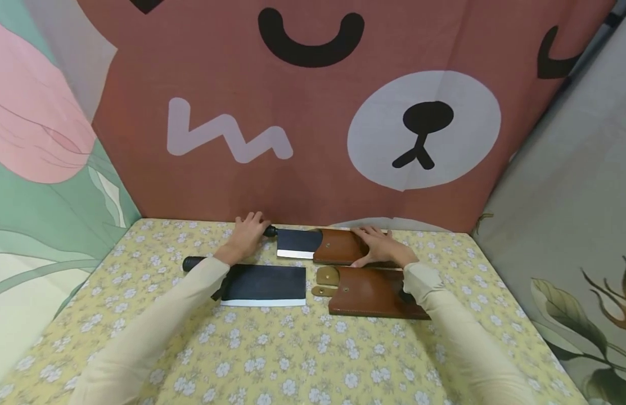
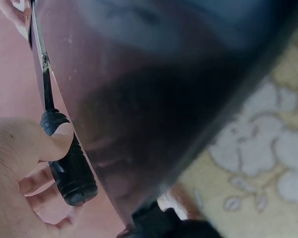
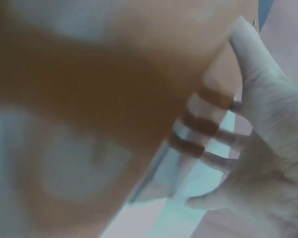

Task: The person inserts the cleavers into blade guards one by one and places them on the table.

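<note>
At the back of the table, my left hand (image 1: 246, 237) holds the black handle (image 2: 72, 173) of a cleaver (image 1: 295, 239), thumb laid over it in the left wrist view. Its dark blade with a bright edge runs part way into a brown leather sheath (image 1: 338, 246). My right hand (image 1: 382, 247) grips that sheath toward its far end, thumb on the near side and fingers across the back edge. Closer to me lies a second, larger cleaver (image 1: 267, 283), bare, under my left forearm. Right of it is another brown sheath (image 1: 373, 292), partly hidden by my right sleeve.
A yellow floral cloth (image 1: 272, 349) covers the table. Behind its far edge stands a brown bear-print curtain (image 1: 313, 185). Patterned cloths hang at the left (image 1: 34, 225) and the right (image 1: 586, 225). A tan strap (image 1: 325, 291) sticks out from the nearer sheath.
</note>
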Demonstrator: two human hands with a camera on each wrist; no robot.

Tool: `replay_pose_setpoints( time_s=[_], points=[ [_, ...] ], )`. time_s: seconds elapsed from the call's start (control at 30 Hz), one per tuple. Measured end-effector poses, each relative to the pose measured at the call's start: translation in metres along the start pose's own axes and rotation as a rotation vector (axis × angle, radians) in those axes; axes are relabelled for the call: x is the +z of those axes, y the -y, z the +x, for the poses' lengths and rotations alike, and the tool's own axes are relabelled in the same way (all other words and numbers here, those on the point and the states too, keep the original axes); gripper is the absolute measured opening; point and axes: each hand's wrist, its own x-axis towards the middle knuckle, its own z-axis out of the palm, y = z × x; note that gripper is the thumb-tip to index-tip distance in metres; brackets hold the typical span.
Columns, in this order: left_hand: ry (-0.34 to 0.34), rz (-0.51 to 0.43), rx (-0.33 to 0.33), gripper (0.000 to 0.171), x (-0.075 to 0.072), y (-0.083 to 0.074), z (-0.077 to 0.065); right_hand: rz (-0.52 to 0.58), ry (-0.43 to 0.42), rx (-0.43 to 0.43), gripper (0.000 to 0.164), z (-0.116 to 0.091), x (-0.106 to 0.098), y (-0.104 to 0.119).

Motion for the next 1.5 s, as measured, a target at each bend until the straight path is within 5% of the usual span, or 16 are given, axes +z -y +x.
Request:
replay_pose_setpoints(
  time_s=[0.3,0.87,1.5],
  points=[
    [0.005,0.019,-0.004,0.041,0.000,-0.001,0.000,0.095,0.034,0.007,0.118,-0.008,-0.002,-0.022],
    [0.013,0.032,-0.012,0.038,-0.005,0.000,0.004,-0.002,-0.149,-0.092,0.116,-0.007,-0.001,-0.014],
    [0.017,0.117,0.019,0.037,-0.003,-0.004,0.009,0.020,-0.161,-0.078,0.115,-0.007,0.008,-0.007]
  ],
)
